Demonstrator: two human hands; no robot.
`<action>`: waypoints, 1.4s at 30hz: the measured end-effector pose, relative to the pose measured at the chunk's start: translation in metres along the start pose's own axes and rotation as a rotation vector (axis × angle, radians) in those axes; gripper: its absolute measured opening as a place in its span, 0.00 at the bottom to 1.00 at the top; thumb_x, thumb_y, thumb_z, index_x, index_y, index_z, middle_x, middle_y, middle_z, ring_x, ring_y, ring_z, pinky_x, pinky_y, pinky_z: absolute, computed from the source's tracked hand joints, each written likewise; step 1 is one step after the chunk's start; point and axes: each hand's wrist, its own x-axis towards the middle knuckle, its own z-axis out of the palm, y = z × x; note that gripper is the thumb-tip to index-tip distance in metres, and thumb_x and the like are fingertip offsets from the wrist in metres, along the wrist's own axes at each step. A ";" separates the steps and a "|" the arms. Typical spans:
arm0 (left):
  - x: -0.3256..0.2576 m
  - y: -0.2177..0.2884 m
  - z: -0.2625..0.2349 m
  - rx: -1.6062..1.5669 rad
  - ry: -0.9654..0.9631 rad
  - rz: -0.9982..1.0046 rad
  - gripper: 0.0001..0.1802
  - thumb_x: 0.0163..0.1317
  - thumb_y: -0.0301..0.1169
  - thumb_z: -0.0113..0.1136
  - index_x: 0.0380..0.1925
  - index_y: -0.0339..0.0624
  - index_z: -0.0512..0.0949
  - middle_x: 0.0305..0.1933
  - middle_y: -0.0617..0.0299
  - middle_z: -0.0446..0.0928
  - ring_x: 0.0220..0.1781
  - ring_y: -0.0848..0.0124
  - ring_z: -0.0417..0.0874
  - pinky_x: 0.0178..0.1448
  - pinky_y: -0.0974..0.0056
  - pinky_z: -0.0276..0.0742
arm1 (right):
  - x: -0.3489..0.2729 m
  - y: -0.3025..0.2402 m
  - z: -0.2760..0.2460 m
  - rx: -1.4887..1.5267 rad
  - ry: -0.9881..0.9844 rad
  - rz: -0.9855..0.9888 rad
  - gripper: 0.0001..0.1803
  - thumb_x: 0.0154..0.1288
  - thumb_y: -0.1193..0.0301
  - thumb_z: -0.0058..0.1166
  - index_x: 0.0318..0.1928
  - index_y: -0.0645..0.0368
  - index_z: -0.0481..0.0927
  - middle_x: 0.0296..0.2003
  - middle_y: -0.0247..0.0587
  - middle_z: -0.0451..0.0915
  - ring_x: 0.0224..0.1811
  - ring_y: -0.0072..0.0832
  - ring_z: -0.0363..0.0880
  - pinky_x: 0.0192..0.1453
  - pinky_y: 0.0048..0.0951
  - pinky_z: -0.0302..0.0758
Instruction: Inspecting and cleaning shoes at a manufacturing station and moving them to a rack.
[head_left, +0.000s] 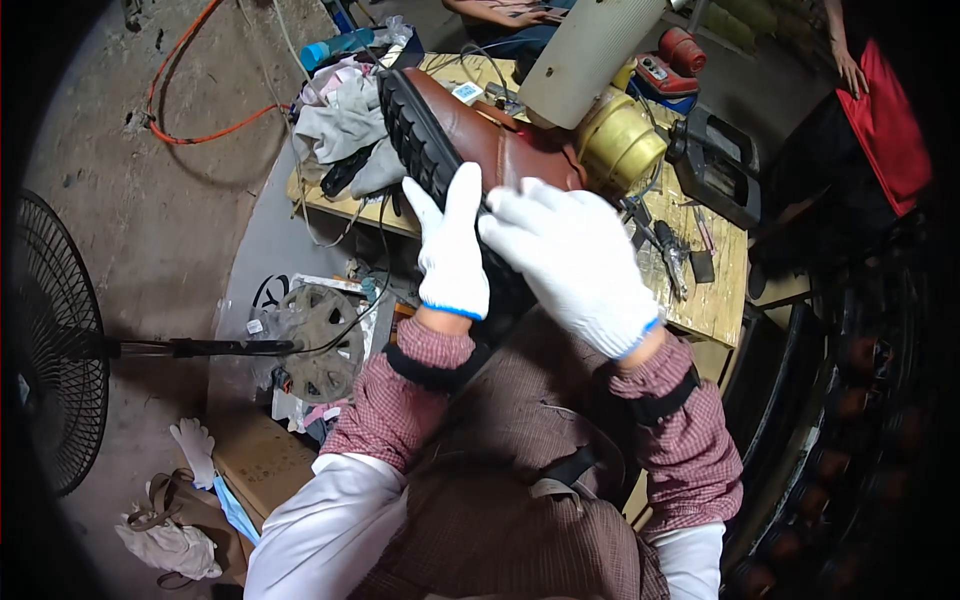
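A brown leather boot [470, 130] with a thick black lugged sole [408, 125] is tilted over the near edge of the wooden table. My left hand [455, 250], in a white knit glove with a blue cuff edge, grips the boot along its sole, thumb and a finger spread apart. Across the near end of the boot lies my right hand [575, 255], gloved the same way. Its fingertips are smeared by motion, and whether they pinch anything cannot be made out. Part of the boot is hidden behind both hands.
On the wooden table [715, 300] are a yellow cylindrical machine part [622, 140], a pale tube [590, 60], a black-handled tool [672, 258] and grey rags [340, 125]. A black fan [60, 340] stands left. Boots on a rack [830, 465] line the right. Other people are beyond the table.
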 end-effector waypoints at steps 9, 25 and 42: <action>0.040 0.004 0.001 -0.043 0.157 -0.035 0.54 0.69 0.41 0.65 0.82 0.48 0.38 0.77 0.48 0.61 0.72 0.61 0.70 0.73 0.56 0.68 | -0.170 -0.039 -0.006 0.352 -0.770 0.397 0.04 0.57 0.69 0.59 0.33 0.50 0.85 0.32 0.42 0.84 0.37 0.45 0.85 0.43 0.44 0.80; 0.059 0.014 0.024 -0.008 0.140 0.048 0.44 0.75 0.36 0.55 0.81 0.43 0.42 0.75 0.50 0.63 0.71 0.63 0.71 0.73 0.55 0.69 | -0.139 -0.033 -0.030 0.229 0.017 0.626 0.23 0.55 0.77 0.66 0.54 0.58 0.85 0.50 0.47 0.87 0.49 0.44 0.86 0.56 0.38 0.80; 0.027 -0.008 -0.069 -0.440 0.049 -0.137 0.35 0.71 0.53 0.60 0.71 0.48 0.67 0.68 0.56 0.75 0.68 0.56 0.78 0.72 0.46 0.76 | -0.219 -0.073 -0.023 0.452 -0.429 0.714 0.03 0.58 0.71 0.62 0.34 0.53 0.85 0.33 0.41 0.86 0.38 0.42 0.85 0.44 0.40 0.80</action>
